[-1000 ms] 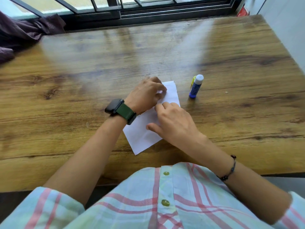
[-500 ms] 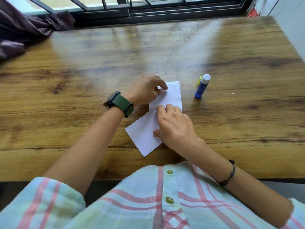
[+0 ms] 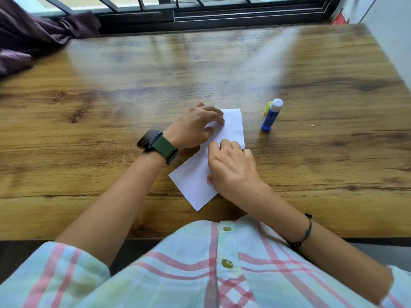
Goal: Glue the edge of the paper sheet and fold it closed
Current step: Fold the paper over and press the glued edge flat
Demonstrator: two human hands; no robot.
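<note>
Item: paper sheet, white, folded into a long strip, lying flat and slantwise on the wooden bench, near the front edge, its near corner pointing toward the person.

Left hand: resting on the far end of the sheet, fingers curled, fingertips pressing down on the paper; whether its grip pinches an edge or only presses cannot be told. A dark watch with green strap sits on the wrist.

Right hand: lying across the middle of the sheet, fingers bent, fingertips pressing the paper against the bench; thumb at the sheet's near side. Grip not closed round anything that can be seen. A dark beaded bracelet sits on the forearm.

Glue stick: blue body, white cap, standing on the bench to the right of the sheet, apart from it and from both hands.

Other: dark purple cloth at the far left corner; window frame behind the bench; plaid shirt in the foreground.
</note>
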